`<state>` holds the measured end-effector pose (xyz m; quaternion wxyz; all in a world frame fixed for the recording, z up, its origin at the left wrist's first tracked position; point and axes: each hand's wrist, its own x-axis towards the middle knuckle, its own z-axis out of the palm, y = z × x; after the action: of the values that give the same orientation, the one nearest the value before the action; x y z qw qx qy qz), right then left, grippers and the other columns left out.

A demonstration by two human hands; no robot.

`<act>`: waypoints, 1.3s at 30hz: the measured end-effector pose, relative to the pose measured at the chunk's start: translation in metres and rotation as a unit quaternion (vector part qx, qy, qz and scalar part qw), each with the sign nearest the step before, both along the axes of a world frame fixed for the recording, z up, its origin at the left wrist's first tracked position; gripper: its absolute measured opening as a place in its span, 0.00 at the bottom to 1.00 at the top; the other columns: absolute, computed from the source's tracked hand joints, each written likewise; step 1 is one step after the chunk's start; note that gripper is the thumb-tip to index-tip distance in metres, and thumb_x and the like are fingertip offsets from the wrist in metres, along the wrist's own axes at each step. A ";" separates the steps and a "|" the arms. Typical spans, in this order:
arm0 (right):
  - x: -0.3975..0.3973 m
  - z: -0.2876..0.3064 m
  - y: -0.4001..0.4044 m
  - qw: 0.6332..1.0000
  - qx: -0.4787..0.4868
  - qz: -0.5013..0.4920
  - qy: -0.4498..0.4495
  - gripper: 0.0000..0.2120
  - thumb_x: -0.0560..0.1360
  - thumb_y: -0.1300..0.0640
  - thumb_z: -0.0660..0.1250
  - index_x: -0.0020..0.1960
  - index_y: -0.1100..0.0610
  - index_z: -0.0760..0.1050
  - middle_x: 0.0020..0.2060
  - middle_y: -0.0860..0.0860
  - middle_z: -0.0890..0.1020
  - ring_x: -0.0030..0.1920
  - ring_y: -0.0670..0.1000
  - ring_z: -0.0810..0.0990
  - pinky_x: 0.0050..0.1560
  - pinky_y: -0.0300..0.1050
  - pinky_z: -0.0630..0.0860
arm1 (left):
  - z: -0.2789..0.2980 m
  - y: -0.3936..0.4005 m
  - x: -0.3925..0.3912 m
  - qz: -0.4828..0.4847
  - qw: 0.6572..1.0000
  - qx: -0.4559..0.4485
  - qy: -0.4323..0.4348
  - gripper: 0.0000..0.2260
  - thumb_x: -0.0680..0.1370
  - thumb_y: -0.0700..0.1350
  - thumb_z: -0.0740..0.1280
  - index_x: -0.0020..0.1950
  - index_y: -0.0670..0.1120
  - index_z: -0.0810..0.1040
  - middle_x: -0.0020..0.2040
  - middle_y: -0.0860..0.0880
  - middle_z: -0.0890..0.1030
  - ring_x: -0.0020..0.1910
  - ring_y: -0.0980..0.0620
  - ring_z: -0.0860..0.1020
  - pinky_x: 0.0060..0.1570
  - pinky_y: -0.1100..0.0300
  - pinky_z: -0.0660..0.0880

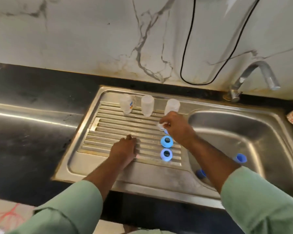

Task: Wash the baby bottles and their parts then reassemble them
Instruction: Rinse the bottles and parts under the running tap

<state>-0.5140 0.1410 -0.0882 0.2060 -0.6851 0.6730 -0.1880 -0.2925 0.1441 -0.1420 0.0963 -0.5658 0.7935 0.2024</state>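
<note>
Quick count from where I'm standing: 3 clear bottles (147, 105) in row, just beyond right hand (175, 127). 2 blue rings (166, 148) fully visible on drainboard, just near side of that grip; third blue bit peeks under hand, can't tell what. 2 blue caps (240, 157) in basin. 1 small clear part (162, 125) pinched in fingers.

Right hand (174, 125) pinches a clear teat (161, 125) above the drainboard (117, 129).
</note>
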 end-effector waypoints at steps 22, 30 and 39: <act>0.038 0.003 -0.019 0.988 0.044 -0.142 0.035 0.12 0.74 0.58 0.69 0.57 0.59 0.79 0.53 0.56 0.83 0.53 0.56 0.80 0.53 0.50 0.78 | 0.024 -0.036 -0.003 -0.041 0.998 -0.031 -0.024 0.15 0.78 0.52 0.68 0.61 0.45 0.77 0.58 0.44 0.80 0.58 0.43 0.79 0.55 0.52 0.74; -0.082 0.013 0.056 0.964 0.097 -0.248 -0.014 0.10 0.71 0.53 0.75 0.50 0.55 0.82 0.45 0.52 0.82 0.46 0.52 0.80 0.50 0.48 0.77 | 0.047 -0.006 -0.118 -0.126 0.982 -0.081 0.114 0.12 0.82 0.51 0.60 0.54 0.46 0.79 0.52 0.44 0.81 0.54 0.42 0.78 0.43 0.55 0.66; -0.221 -0.058 0.097 0.929 0.211 -0.299 -0.050 0.20 0.69 0.61 0.75 0.59 0.53 0.77 0.53 0.56 0.81 0.43 0.53 0.78 0.32 0.37 0.69 | 0.030 0.034 -0.260 -0.181 0.979 -0.005 0.091 0.11 0.81 0.50 0.63 0.57 0.46 0.79 0.57 0.43 0.80 0.55 0.41 0.79 0.53 0.52 0.77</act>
<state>-0.7350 0.2382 -0.1465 0.3137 -0.3827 0.8594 -0.1285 -0.5527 0.1785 -0.1124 0.0557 -0.3928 0.8891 0.2284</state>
